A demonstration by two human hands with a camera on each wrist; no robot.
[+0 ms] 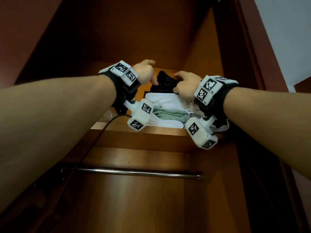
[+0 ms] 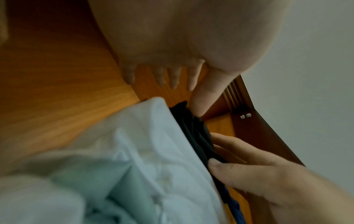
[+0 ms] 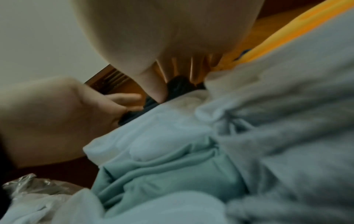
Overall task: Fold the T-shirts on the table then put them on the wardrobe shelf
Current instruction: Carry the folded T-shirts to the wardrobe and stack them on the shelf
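Observation:
A black T-shirt (image 1: 165, 81) lies on top of a stack of folded shirts on the high wardrobe shelf (image 1: 143, 134). Below it are a white shirt (image 1: 165, 100) and a pale green one (image 1: 166, 114). My right hand (image 1: 185, 86) pinches the black shirt's right edge between thumb and fingers, which shows plainly in the left wrist view (image 2: 249, 171). My left hand (image 1: 146, 73) is at the shirt's left edge. Its fingers (image 2: 175, 78) are straight and spread, and only the thumb touches the black cloth (image 2: 193, 131).
A chrome hanging rail (image 1: 134, 172) runs below the shelf. Crumpled clear plastic (image 3: 28, 186) lies left of the stack. Yellow cloth (image 3: 287, 30) and grey-white cloth (image 3: 296, 121) crowd the right side. Wooden wardrobe walls close in on both sides.

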